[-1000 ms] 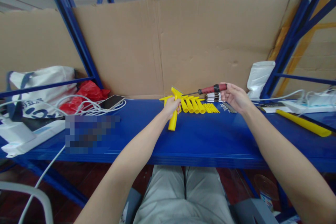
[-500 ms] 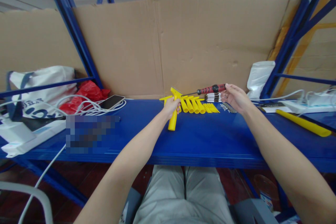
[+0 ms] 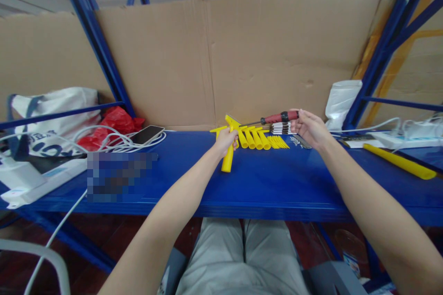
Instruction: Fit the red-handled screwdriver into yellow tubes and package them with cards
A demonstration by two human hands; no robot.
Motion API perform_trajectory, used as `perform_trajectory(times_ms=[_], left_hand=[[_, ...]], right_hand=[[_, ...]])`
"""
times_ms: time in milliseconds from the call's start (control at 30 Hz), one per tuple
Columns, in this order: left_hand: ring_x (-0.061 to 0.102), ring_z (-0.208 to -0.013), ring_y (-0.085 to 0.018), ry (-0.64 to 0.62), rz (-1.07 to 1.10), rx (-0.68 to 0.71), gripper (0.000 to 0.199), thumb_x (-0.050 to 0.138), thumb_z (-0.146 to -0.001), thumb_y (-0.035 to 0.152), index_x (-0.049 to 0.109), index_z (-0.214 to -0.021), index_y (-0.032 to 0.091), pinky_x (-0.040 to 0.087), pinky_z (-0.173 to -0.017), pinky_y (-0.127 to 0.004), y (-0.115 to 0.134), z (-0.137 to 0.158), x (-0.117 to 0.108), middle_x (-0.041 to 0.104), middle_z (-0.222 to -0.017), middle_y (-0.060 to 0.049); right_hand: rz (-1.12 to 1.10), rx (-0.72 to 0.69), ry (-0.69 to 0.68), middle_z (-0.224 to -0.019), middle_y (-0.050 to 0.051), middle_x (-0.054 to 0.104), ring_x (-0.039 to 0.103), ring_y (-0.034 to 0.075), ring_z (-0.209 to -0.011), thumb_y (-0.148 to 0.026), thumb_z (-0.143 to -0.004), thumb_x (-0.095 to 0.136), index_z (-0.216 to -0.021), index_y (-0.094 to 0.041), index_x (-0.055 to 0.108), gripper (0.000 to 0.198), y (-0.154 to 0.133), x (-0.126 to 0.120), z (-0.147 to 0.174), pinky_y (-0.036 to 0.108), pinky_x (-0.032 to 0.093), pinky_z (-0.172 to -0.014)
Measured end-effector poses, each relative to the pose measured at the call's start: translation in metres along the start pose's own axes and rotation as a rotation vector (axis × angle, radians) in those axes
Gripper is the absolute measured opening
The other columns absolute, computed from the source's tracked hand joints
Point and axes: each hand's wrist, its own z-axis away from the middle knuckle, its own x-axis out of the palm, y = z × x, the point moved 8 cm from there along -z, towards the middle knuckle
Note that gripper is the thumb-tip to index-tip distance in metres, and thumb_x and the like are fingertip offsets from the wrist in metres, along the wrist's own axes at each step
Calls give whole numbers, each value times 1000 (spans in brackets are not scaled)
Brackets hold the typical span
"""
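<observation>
My left hand (image 3: 228,139) is closed around a yellow scraper (image 3: 227,161) with a T-shaped head, its handle pointing down toward me. A thin metal edge shows along the head's top. In the fingers of my right hand (image 3: 309,128) is the end of a screwdriver (image 3: 277,119) with a red and black handle. Its shaft points left and its tip meets the scraper's head, just above my left hand. Right of the scraper, several more yellow scrapers (image 3: 258,140) lie in a row, then small yellow pieces (image 3: 278,142). Below my right hand lie small metal parts (image 3: 300,142).
Behind the screwdriver is a stack of white and dark packets (image 3: 281,129). A phone (image 3: 148,134) and white cables lie left, near a red bag (image 3: 119,122). A power strip (image 3: 44,179) sits far left, and a long yellow piece (image 3: 399,161) right. Cardboard (image 3: 263,55) stands behind.
The screwdriver's handle has turned about its own axis: dark marks seen on it before no longer show. My left hand and the scraper have stayed in place.
</observation>
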Motion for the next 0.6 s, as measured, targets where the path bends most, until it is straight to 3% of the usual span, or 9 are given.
perform_trajectory(times_ms=[167, 400, 600], left_hand=[[34, -27, -3, 2, -9, -11, 22, 47, -78, 7, 38, -62, 19, 25, -31, -17, 0, 0, 0, 39, -43, 10], [33, -28, -2, 3, 7, -5, 22, 52, -76, 8, 39, -62, 19, 25, -32, -16, 1, 1, 0, 39, -44, 10], [34, -28, -2, -4, -27, 4, 21, 45, -76, 4, 38, -63, 19, 26, -33, -16, 1, 1, 1, 38, -44, 10]], right_hand=[[-47, 22, -8, -67, 1, 64, 61, 9, -56, -37, -73, 71, -72, -19, 57, 23, -1, 2, 0, 22, 51, -58], [-79, 6, 36, -57, -1, 59, 55, 7, -48, -40, -69, 73, -68, -18, 54, 29, 2, -4, -2, 19, 46, -47], [-86, 61, 78, -48, -3, 52, 48, 7, -41, -40, -70, 72, -69, -19, 52, 29, 9, -6, -2, 18, 40, -39]])
